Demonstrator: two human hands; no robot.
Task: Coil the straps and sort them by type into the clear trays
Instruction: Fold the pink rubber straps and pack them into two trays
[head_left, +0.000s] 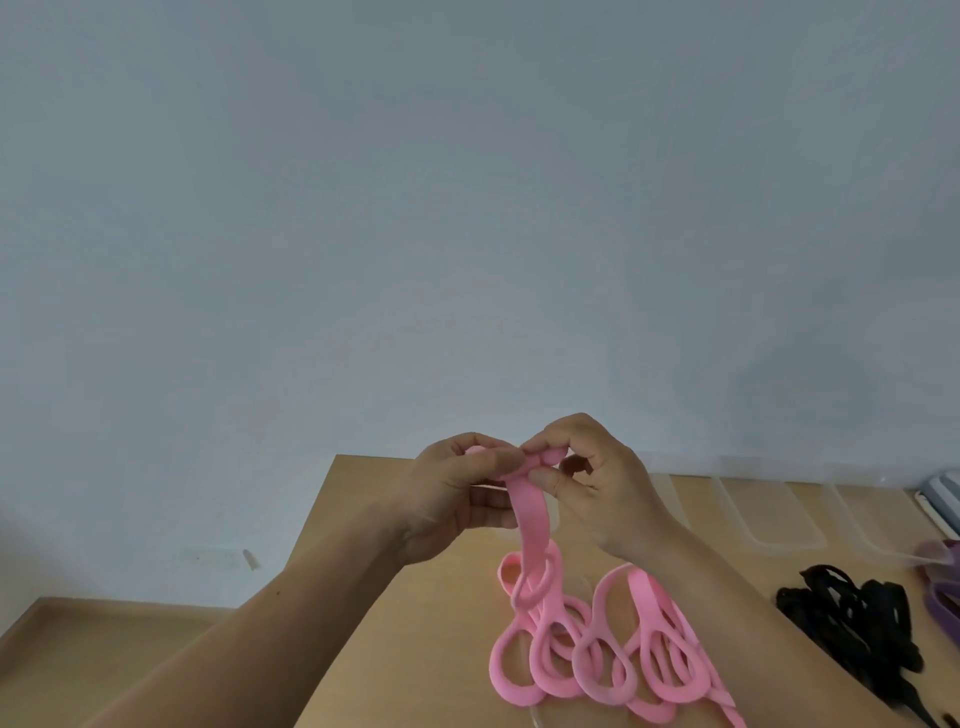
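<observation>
We pinch the pink strap (527, 512) at its top end between left hand (457, 499) and right hand (597, 483) held together, its soft, light, floppy loops hanging below them.

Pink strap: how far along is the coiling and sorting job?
Done: no coiled strap shows in the clear trays. In hand: left hand and right hand pinch one end of the pink strap, apparently starting its coil; the rest lies looped on the table. Left: loose black straps, and purple straps at the edge.
</observation>
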